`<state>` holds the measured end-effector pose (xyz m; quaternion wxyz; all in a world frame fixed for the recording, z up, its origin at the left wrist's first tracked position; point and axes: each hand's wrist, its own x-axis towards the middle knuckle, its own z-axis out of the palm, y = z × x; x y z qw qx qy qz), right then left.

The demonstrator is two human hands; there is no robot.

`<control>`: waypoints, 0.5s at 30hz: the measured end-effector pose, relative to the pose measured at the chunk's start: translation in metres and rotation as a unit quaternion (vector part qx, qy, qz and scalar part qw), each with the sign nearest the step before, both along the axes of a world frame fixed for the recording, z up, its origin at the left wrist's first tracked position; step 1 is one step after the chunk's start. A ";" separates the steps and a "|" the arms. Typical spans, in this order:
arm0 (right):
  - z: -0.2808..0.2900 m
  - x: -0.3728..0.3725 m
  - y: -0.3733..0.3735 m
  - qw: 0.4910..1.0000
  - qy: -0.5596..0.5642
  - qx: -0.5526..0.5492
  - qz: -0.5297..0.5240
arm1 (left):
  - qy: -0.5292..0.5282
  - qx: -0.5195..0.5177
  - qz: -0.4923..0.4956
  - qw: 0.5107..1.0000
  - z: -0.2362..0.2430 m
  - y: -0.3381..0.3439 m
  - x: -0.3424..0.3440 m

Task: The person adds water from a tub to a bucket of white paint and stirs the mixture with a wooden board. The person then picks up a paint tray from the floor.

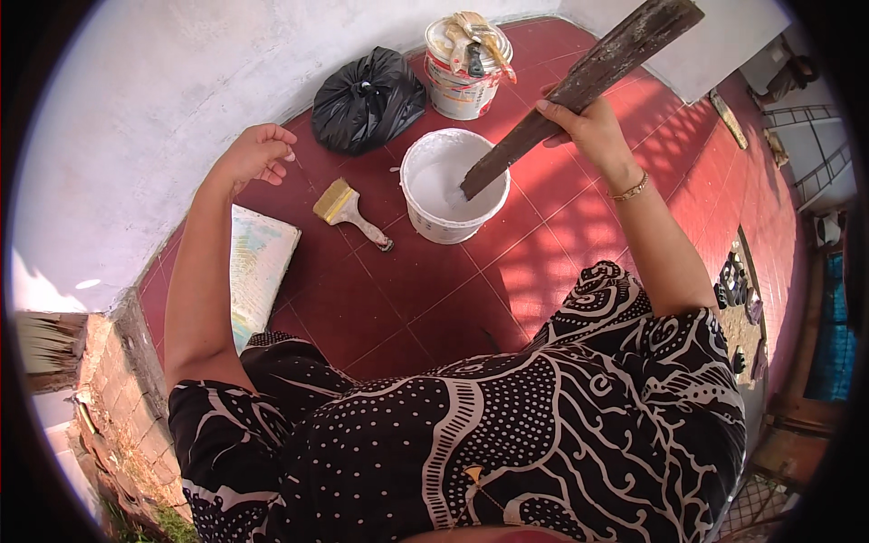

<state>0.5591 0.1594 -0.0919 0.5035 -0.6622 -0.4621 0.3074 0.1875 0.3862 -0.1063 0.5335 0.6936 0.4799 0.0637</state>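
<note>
My right hand [587, 134] is wrapped round a dark, weathered wooden stick [588, 83]. The stick slants down to the left, its lower end inside a white bucket [444, 223] that holds white paint [441, 187]. Off to the left, my left hand [261, 156] is raised near the wall with its fingers loosely curled and apart, and nothing shows in it. On the floor between that hand and the bucket lies a wide paintbrush [351, 215] with yellowish bristles and a pale handle.
A tied black plastic bag [367, 101] and a lidded paint pail [462, 88] with several brushes [477, 43] on top stand beyond the bucket. Left of me, a paint-smeared white board [261, 262] lies on the red tiled floor [380, 303]. A white wall [163, 118] borders the left side.
</note>
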 end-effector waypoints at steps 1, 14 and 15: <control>-0.007 -0.003 0.009 1.000 0.000 0.002 0.002 | -0.003 -0.005 0.000 1.000 0.000 0.000 -0.001; -0.001 -0.030 0.145 0.963 -0.135 -0.110 0.206 | -0.025 -0.015 0.035 0.999 0.004 0.002 -0.019; -0.001 -0.034 0.153 0.956 -0.140 -0.136 0.218 | -0.034 -0.014 0.036 0.999 0.005 0.001 -0.018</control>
